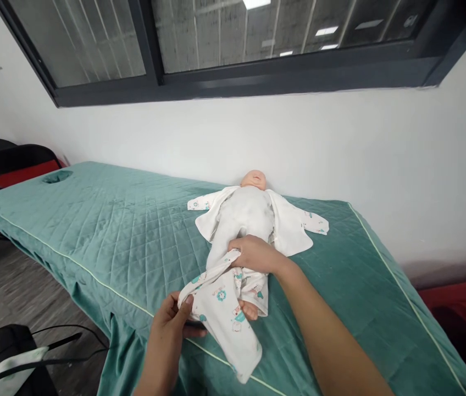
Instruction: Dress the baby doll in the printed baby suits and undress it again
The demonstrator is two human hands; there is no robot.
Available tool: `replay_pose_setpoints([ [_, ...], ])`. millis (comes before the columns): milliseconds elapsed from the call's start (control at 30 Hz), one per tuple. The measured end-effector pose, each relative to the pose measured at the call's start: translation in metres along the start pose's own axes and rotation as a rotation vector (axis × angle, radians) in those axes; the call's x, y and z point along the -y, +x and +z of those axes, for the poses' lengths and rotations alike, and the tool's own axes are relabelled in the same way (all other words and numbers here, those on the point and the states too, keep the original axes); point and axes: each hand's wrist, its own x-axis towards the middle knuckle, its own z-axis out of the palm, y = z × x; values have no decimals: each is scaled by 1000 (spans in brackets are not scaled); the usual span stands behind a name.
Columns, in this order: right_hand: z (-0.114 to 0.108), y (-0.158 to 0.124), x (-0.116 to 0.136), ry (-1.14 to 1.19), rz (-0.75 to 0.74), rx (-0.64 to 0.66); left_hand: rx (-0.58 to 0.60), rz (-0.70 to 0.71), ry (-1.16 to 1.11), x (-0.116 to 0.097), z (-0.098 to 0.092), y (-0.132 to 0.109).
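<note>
While both hands are on it, the printed garment [222, 300], probably trousers, sits at the near end of the doll [244, 212], across its lower legs, with one tube of cloth drooping over the near edge of the bed [105, 220]. Left hand [170, 327]: thumb and fingers pinched on the garment's near-left edge. Right hand [255, 254]: closed on the upper edge beside the doll's leg, some fingertips hidden. Cloth between them runs as a bunched, slanting fold; a second printed part lies round or over the other lower leg, can't tell which. Bare foot [249, 310] shows next to it, toes toward the camera.

Handling, by judgement: garment light, limp, thin knit, likely some stretch; no stiffness, so it should fold and bunch wherever it isn't held. Not slippery, not fragile, though a hard tug could drag the doll along. Best hold: the open edge, one pinch each side, as the hands have it; the drooping tube gives poor control of the opening. Doll: torso looks soft and stuffed, probably light to moderate; head [253, 179] and foot look smooth and firmer, toes could snag the knit. Steady it by leg or torso. White jacket [293, 228] lies spread open on both sides of the torso, sleeves out, equally soft. Quilted cover under everything should give some grip.
</note>
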Motion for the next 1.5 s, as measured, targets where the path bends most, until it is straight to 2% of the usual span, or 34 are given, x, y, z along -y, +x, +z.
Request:
replay_pose_setpoints([
  [167,0,0,3,-19,6,-4,119,-80,113,-6,-10,16],
  [333,0,0,3,-15,14,2,180,-21,283,-11,-3,19],
  [500,1,0,2,-1,14,-10,177,204,488,-14,11,32],
  [600,1,0,0,49,8,-20,187,326,486,-17,18,42],
  [733,-1,-1,-1,151,18,-7,258,435,485,-25,25,52],
  [900,-2,-2,-3,233,33,3,181,526,522,-32,35,76],
  [1067,-3,-2,-3,284,75,19,182,570,528,-32,37,97],
  [1167,-5,-2,0,264,92,37,196,563,479,-33,35,97],
  [1267,-6,-2,2,231,100,36,214,493,361,-31,34,85],
  [1333,-6,-1,2,216,99,34,211,413,246,-26,31,71],
  [1400,-5,-1,1,210,90,38,161,323,159,-20,24,53],
  [1500,-3,-1,-1,204,79,40,83,135,127,-14,13,26],
])
